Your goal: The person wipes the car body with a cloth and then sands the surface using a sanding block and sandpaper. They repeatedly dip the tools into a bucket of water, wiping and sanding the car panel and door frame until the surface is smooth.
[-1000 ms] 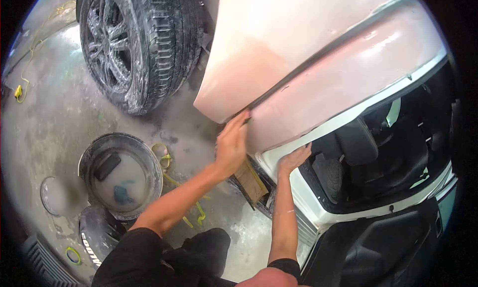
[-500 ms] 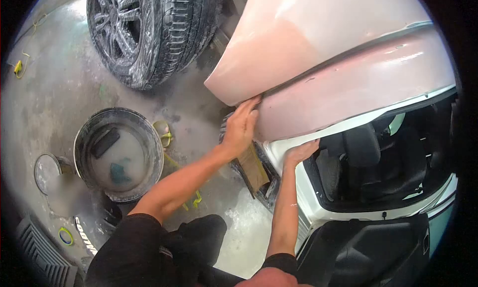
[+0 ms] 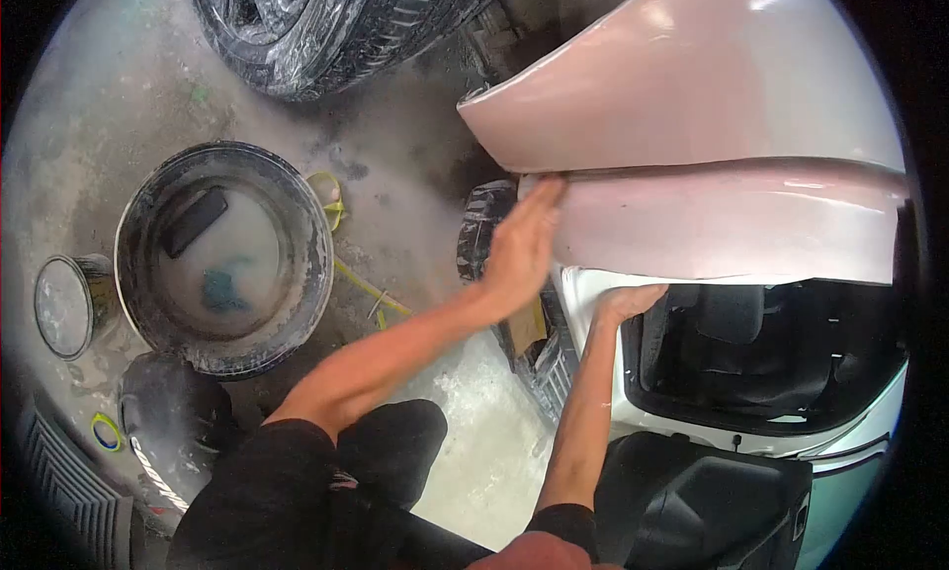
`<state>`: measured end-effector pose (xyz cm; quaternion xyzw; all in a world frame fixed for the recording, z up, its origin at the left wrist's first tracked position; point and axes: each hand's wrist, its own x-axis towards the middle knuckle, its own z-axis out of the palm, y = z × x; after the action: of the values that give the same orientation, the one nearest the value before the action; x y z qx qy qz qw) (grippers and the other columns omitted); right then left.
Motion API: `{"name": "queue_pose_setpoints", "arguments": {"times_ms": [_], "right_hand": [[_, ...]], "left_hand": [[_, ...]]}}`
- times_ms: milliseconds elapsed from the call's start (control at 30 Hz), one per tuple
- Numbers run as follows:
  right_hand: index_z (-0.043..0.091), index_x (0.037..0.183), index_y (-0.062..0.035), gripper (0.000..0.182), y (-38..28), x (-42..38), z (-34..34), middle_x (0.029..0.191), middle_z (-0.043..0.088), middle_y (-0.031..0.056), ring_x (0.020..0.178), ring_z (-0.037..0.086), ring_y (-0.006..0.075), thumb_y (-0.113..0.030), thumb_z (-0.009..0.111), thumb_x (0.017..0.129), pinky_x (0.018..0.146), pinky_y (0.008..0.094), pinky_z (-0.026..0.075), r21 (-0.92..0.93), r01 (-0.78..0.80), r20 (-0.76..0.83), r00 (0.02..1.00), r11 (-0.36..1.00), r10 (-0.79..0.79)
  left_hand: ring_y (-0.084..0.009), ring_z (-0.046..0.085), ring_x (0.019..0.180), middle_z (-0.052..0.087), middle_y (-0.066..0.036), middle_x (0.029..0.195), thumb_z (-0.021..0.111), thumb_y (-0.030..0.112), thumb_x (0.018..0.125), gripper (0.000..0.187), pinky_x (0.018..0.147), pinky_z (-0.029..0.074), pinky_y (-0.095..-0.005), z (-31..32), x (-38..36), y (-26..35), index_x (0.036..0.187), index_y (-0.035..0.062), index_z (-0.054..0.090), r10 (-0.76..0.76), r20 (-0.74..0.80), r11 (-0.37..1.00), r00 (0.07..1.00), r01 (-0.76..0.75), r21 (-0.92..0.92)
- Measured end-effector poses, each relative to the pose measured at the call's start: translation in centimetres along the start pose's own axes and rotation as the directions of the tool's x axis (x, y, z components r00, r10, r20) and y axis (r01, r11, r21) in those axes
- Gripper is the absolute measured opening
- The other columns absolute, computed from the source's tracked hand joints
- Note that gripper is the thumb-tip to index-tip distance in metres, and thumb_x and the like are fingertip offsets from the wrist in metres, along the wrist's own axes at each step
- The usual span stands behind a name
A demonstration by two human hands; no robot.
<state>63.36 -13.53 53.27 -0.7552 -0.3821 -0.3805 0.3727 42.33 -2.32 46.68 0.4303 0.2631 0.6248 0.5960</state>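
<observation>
My left hand (image 3: 522, 246) lies flat, fingers together, against the left end of a pinkish sanded car body panel (image 3: 732, 224), near the dark seam between two panels. Whether a sanding sheet sits under the palm is hidden. My right hand (image 3: 625, 301) grips the lower white edge of the door frame (image 3: 593, 318) just beneath the panel. Behind it the dark car interior with a seat (image 3: 736, 323) shows through the opening.
A round bucket (image 3: 138, 303) of cloudy water with a dark block and a blue scrap stands on the wet concrete floor at left. A small tin (image 3: 64, 306) is beside it. A dusty wheel (image 3: 316, 26) stands at the top. Yellow tape scraps (image 3: 356, 283) lie near the bucket.
The view has tilted down and swung, so bucket and wheel moved up. My left hand slid along the panel's end and flattened. My right hand keeps its hold on the white edge.
</observation>
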Motion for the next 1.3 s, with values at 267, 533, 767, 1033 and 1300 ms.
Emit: {"name": "queue_pose_setpoints", "arguments": {"times_ms": [267,533,767,1033,1300], "right_hand": [[0.050,0.139,0.0078,0.058,-0.5,0.3,0.7,0.138,0.055,0.0220,0.124,0.056,0.0316,-0.039,0.036,0.109,0.108,0.0430,0.044,0.411,-0.247,0.044,0.967,0.878,0.251],[0.049,0.139,0.0088,0.054,-0.6,0.4,0.8,0.142,0.052,0.0211,0.125,0.055,0.0279,-0.035,0.038,0.110,0.109,0.0413,0.044,0.405,-0.217,0.048,0.975,0.888,0.217],[0.053,0.136,0.0108,0.055,1.2,-0.2,0.3,0.132,0.057,0.0241,0.120,0.056,0.0328,-0.036,0.041,0.109,0.107,0.0436,0.042,0.219,-0.161,-0.058,0.982,0.962,0.178],[0.059,0.130,0.0099,0.052,-1.1,0.0,0.1,0.126,0.061,0.0279,0.117,0.056,0.0421,-0.034,0.048,0.104,0.102,0.0499,0.041,0.056,0.015,-0.019,1.000,0.998,-0.014],[0.057,0.130,0.0108,0.052,-1.7,0.4,0.0,0.123,0.062,0.0293,0.117,0.054,0.0448,-0.033,0.046,0.103,0.100,0.0508,0.040,0.040,-0.033,0.027,0.999,0.999,0.032]], "left_hand": [[-0.0397,0.063,0.125,0.062,-0.025,0.139,0.047,0.012,0.107,0.034,0.105,0.050,-0.0437,-0.8,-0.8,-2.4,0.128,-0.0086,0.062,-0.143,0.045,0.984,0.989,0.147,-0.103],[-0.0475,0.062,0.115,0.065,-0.026,0.130,0.046,0.016,0.107,0.028,0.102,0.049,-0.0475,-2.0,-1.0,-7.6,0.115,-0.0045,0.064,-0.500,0.270,0.866,0.823,0.473,0.164],[-0.0384,0.053,0.134,0.057,-0.021,0.143,0.049,0.010,0.105,0.039,0.115,0.040,-0.0437,-0.7,-0.6,-3.4,0.141,-0.0013,0.058,-0.069,0.104,0.997,0.992,0.066,0.026],[-0.0361,0.059,0.131,0.062,-0.021,0.139,0.050,0.004,0.102,0.037,0.112,0.045,-0.0416,-0.3,1.5,3.6,0.138,-0.0015,0.061,0.145,0.099,0.982,0.985,-0.131,-0.140],[-0.0378,0.056,0.133,0.058,-0.023,0.142,0.050,0.000,0.101,0.042,0.115,0.041,-0.0435,0.4,2.7,6.0,0.142,-0.0038,0.057,0.295,0.176,0.954,0.939,-0.278,-0.115]]}}
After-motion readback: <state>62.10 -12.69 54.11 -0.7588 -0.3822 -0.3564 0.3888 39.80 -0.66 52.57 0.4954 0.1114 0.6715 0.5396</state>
